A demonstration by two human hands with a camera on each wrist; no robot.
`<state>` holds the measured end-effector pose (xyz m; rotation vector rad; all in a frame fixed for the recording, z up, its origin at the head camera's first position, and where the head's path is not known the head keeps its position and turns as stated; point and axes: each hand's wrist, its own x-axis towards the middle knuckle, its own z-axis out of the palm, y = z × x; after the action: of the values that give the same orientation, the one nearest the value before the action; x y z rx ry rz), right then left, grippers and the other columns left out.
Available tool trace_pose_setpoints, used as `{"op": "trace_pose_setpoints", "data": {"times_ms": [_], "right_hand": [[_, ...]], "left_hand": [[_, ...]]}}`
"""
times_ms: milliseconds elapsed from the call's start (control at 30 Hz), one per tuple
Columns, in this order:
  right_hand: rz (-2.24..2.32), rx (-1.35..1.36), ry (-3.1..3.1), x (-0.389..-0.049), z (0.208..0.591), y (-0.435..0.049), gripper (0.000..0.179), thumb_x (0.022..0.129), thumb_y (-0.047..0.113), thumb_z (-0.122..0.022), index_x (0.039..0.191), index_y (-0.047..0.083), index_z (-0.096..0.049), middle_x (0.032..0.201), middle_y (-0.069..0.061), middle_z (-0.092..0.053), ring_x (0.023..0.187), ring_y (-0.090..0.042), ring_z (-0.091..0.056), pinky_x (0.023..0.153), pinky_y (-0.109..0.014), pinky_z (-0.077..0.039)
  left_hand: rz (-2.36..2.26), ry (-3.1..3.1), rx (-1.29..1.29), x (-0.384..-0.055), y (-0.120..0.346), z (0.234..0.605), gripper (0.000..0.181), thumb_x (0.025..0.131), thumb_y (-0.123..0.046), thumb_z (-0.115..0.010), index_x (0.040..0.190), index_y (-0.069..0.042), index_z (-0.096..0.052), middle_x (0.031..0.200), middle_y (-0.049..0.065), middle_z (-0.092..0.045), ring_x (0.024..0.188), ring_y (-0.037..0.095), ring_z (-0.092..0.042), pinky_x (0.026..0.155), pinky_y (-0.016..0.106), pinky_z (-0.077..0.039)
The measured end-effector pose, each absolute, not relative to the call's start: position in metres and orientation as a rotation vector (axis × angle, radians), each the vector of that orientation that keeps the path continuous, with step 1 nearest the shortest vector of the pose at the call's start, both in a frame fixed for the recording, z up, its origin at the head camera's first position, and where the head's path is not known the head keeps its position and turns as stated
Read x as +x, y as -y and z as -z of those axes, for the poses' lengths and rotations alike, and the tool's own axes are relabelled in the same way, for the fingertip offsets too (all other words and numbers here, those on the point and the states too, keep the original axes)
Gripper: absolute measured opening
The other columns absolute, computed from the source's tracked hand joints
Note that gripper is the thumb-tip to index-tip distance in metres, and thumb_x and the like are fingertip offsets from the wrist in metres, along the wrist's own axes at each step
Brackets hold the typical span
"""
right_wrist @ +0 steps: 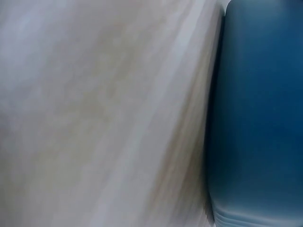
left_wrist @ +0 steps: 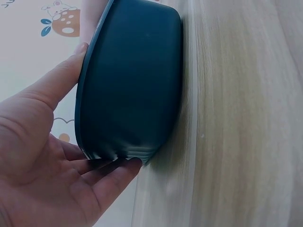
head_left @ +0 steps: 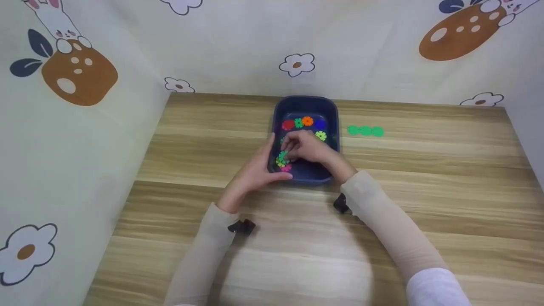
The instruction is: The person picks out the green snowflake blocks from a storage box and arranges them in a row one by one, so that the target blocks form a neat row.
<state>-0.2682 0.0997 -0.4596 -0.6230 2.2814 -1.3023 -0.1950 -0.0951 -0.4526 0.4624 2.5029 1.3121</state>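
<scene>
The green disc (head_left: 283, 155) is inside the tray (head_left: 305, 105), at its near left part, between the thumb and a finger of the right hand (head_left: 307, 145). This hand pinches the disc, and its other fingers are bent; the forearm comes from the lower right and crosses the right rim. The left hand (head_left: 256, 169) holds the tray at the near left corner, with the thumb along the near rim and the fingers against the outer wall.

The tray stands near the far edge of the bench (head_left: 433, 178), where the wall (head_left: 340, 68) rises. There is wide free room on the bench to the left and to the right.

In the tray I count one red disc (head_left: 288, 124), one orange disc (head_left: 307, 121), one blue disc (head_left: 320, 124), one pink disc (head_left: 286, 168), two yellow discs (head_left: 321, 135) and another green disc (head_left: 298, 123). What the right hand covers, I cannot count. Right of the tray, three green discs (head_left: 365, 130) lie touching in a row.
</scene>
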Motion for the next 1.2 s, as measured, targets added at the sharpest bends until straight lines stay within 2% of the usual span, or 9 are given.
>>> {"op": "trace_pose_setpoints", "data": {"times_ms": [200,367,533,800,900,1067,1200], "right_hand": [[1.326,-0.635,-2.268,-0.269,0.458,-0.101,0.015,0.086,0.004,-0.075,0.1,0.001,-0.071,0.093,-0.016,-0.073,0.074,-0.015,-0.069,0.071,-0.029,-0.062],[1.311,-0.634,-2.277,-0.27,0.457,-0.102,0.015,0.089,0.007,-0.073,0.104,0.004,-0.073,0.099,-0.014,-0.074,0.079,-0.016,-0.067,0.074,-0.025,-0.061],[1.331,-0.636,-2.273,-0.271,0.457,-0.103,0.019,0.09,0.006,-0.071,0.108,0.005,-0.073,0.105,-0.014,-0.074,0.079,-0.013,-0.065,0.07,-0.021,-0.057],[1.396,-0.67,-2.279,-0.272,0.456,-0.103,0.024,0.088,0.001,-0.069,0.112,-0.001,-0.072,0.114,-0.019,-0.073,0.086,-0.013,-0.066,0.077,-0.015,-0.054],[1.429,-0.652,-2.254,-0.273,0.457,-0.103,0.025,0.089,-0.001,-0.067,0.114,-0.002,-0.072,0.115,-0.02,-0.072,0.089,-0.013,-0.068,0.079,-0.016,-0.056],[1.537,-0.588,-2.197,-0.274,0.454,-0.104,0.025,0.092,-0.001,-0.064,0.116,-0.003,-0.07,0.114,-0.023,-0.071,0.088,-0.011,-0.071,0.084,-0.026,-0.061],[1.643,-0.541,-2.181,-0.275,0.449,-0.108,0.025,0.093,0.001,-0.065,0.117,-0.004,-0.069,0.115,-0.024,-0.07,0.087,-0.008,-0.072,0.083,-0.026,-0.061]], "left_hand": [[-1.284,-2.509,0.444,-0.194,0.096,0.451,0.117,0.082,-0.037,-0.082,0.161,-0.009,0.0,0.169,0.016,-0.008,0.155,0.032,-0.016,0.127,0.048,-0.018],[-1.267,-2.511,0.42,-0.193,0.096,0.45,0.117,0.082,-0.041,-0.081,0.161,-0.012,0.0,0.169,0.013,-0.007,0.155,0.03,-0.016,0.127,0.047,-0.019],[-1.287,-2.503,0.408,-0.193,0.095,0.451,0.116,0.082,-0.038,-0.081,0.161,-0.011,-0.001,0.169,0.013,-0.006,0.155,0.031,-0.015,0.127,0.047,-0.018],[-1.304,-2.5,0.417,-0.194,0.094,0.452,0.115,0.082,-0.033,-0.082,0.161,-0.008,-0.002,0.169,0.015,-0.007,0.155,0.031,-0.015,0.128,0.046,-0.016],[-1.289,-2.505,0.405,-0.194,0.095,0.452,0.116,0.081,-0.035,-0.082,0.161,-0.01,-0.002,0.169,0.014,-0.008,0.155,0.031,-0.016,0.128,0.047,-0.017],[-1.285,-2.509,0.417,-0.194,0.095,0.45,0.118,0.081,-0.035,-0.083,0.161,-0.009,-0.001,0.169,0.015,-0.009,0.154,0.032,-0.019,0.127,0.048,-0.019],[-1.298,-2.503,0.431,-0.194,0.095,0.45,0.117,0.081,-0.033,-0.083,0.161,-0.008,-0.001,0.169,0.016,-0.008,0.155,0.032,-0.017,0.127,0.048,-0.018]]}}
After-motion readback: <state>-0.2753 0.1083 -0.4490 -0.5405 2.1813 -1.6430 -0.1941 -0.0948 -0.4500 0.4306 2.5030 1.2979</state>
